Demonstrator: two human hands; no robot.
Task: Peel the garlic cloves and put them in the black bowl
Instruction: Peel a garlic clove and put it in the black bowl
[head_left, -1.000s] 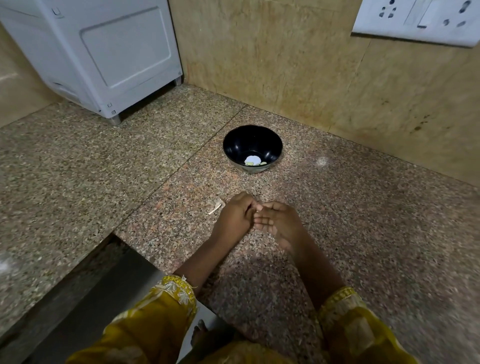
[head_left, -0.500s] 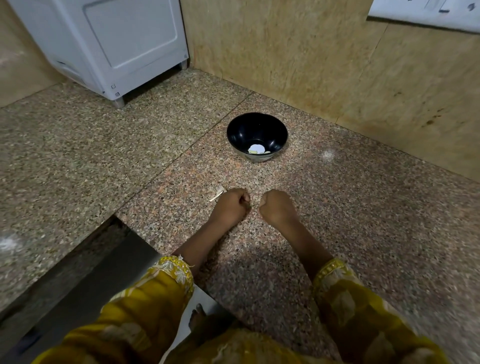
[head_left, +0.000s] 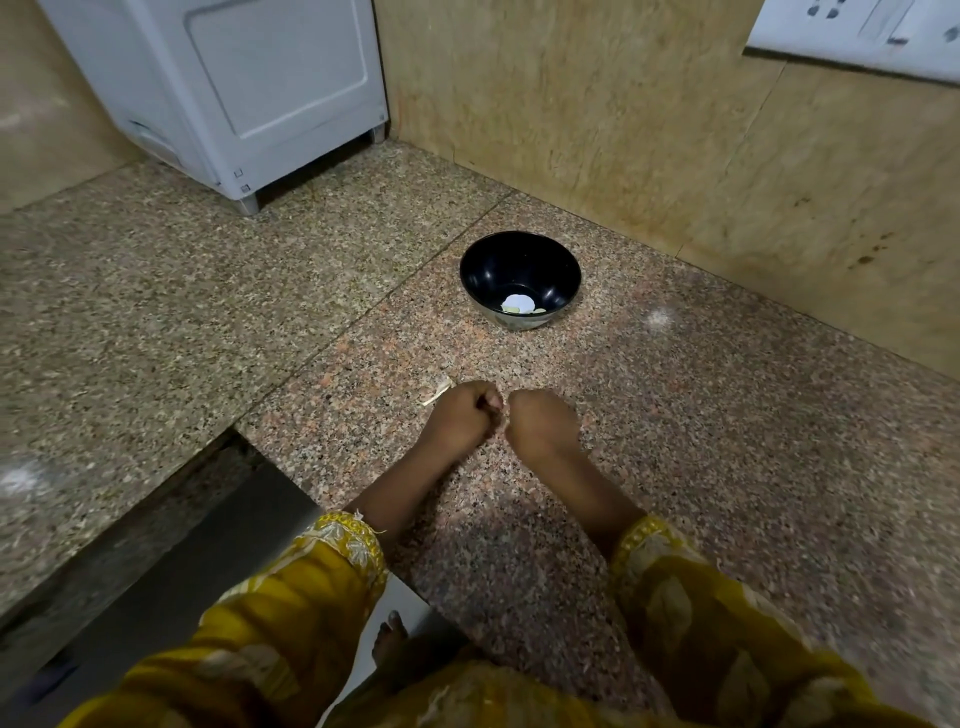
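The black bowl (head_left: 563, 270) stands on the granite counter near the back wall, with a white patch and pale peeled garlic cloves (head_left: 514, 308) at its bottom. In front of it both fists rest on the counter, knuckles toward the bowl and almost touching each other. My left hand (head_left: 460, 415) has its thumb pressed against its curled fingers, as if pinching a small garlic clove that stays hidden. My right hand (head_left: 543, 423) is curled too, and nothing shows in it. A strip of garlic peel (head_left: 437, 391) lies just left of my left hand.
A white appliance (head_left: 234, 88) stands at the back left on the counter. A white socket plate (head_left: 857, 36) is on the wall at the top right. The counter edge (head_left: 234, 434) drops off at the lower left, with the floor below.
A second ago my fingertips met with the fingers stretched. Both hands have curled into fists and drawn slightly apart. The view has tilted a little.
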